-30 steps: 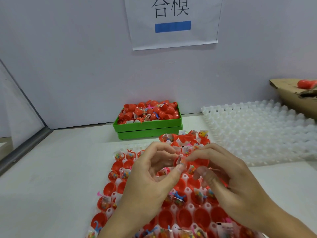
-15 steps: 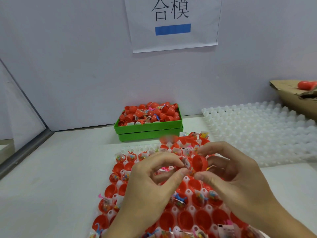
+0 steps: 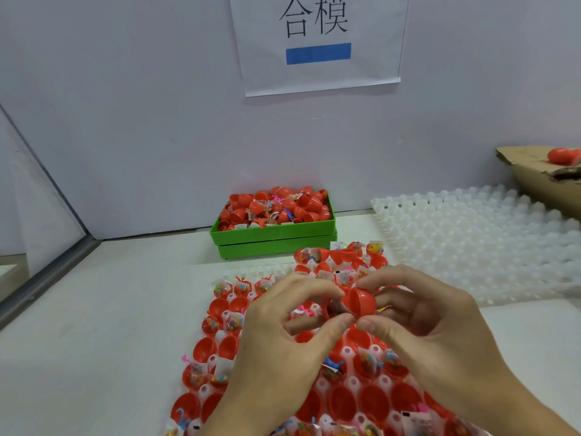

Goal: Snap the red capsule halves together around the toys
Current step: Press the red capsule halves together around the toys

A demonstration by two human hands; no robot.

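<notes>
Left hand (image 3: 276, 350) and right hand (image 3: 440, 335) raised together over white peg tray (image 3: 220, 336), thumb and forefinger of each pinching red capsule (image 3: 353, 303) from either side. Two halves meeting at a seam, not fully closed; toy inside hard to make out. Tray below filled with open red halves (image 3: 342, 404), many holding bagged toys (image 3: 367, 363). Green bin (image 3: 273, 237) heaped with more capsule halves just behind tray. Bare white tray (image 3: 478, 243) to the right, cardboard box (image 3: 537, 174) beyond it. Paper sign (image 3: 317, 42) on the wall.

Bright even light, soft shadows, slight softness throughout, wide-angle bending at edges
</notes>
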